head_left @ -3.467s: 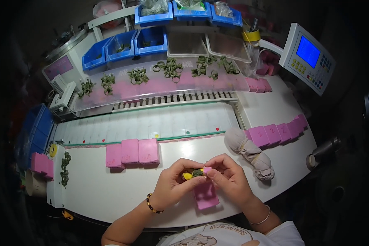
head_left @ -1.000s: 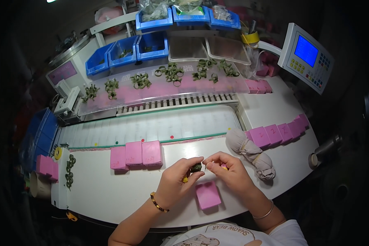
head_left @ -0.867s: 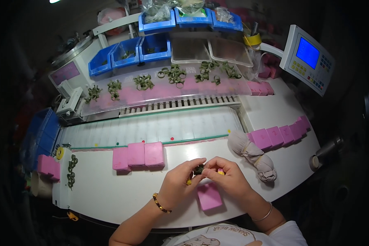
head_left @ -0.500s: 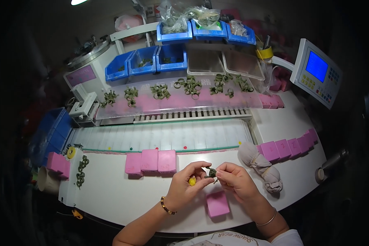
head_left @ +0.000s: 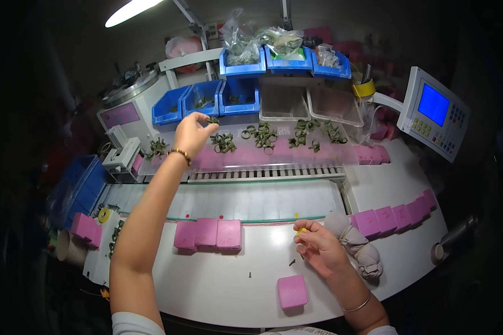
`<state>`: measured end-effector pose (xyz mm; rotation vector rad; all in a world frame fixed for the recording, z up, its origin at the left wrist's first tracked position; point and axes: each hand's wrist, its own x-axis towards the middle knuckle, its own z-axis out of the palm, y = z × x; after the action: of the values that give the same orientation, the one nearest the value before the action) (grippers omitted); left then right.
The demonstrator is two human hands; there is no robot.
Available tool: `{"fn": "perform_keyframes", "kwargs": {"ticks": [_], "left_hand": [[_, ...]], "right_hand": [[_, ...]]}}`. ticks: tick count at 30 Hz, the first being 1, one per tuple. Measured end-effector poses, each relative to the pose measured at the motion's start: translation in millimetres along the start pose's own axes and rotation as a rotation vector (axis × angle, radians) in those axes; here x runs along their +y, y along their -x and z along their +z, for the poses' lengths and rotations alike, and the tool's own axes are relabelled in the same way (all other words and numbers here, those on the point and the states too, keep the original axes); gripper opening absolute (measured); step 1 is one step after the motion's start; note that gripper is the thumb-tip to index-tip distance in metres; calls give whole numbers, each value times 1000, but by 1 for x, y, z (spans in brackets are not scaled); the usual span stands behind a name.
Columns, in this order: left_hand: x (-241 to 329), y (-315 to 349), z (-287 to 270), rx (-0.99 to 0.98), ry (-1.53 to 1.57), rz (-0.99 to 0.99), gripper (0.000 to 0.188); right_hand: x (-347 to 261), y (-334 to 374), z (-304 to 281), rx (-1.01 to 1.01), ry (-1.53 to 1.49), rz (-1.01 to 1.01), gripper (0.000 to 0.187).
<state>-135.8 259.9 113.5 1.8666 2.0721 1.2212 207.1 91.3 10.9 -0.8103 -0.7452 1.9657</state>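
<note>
My left hand [head_left: 193,135] is raised over the far clear shelf, its fingertips closed on a small dark green piece [head_left: 213,120], probably one of the ring shapes. Just right of it lies a cluster of dark green rings [head_left: 223,143] on the translucent sheet [head_left: 179,163]. Above the white table [head_left: 207,285], my right hand [head_left: 321,249] pinches a small yellow piece [head_left: 300,231], whose kind is unclear. Below that hand stands a pink block [head_left: 292,292]. Two small dark scraps, one thin sliver [head_left: 292,262] and one tiny bit [head_left: 250,274], lie on the table.
Three pink blocks [head_left: 207,232] stand mid-table; more pink blocks [head_left: 385,218] line the right side. A grey cloth bundle [head_left: 355,245] lies beside my right forearm. Blue bins [head_left: 239,96] sit behind the sheet. A control panel [head_left: 435,111] juts out at right.
My left hand has moved from beside the right hand up to the far shelf with a green piece. The yellow piece has passed to my right hand. Dark scraps now show on the table.
</note>
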Motion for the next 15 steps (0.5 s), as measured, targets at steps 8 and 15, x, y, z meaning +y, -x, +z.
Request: {"fn": "perform_keyframes", "kwargs": {"ticks": [8,15], "left_hand": [[11,-53,36,-254,-331,-152,41],[14,-64,36,-342,-306,-119,60]], "right_hand": [[3,2,-9,-50,0,-6,31],[-1,5,-5,-57,15,3,32]]}}
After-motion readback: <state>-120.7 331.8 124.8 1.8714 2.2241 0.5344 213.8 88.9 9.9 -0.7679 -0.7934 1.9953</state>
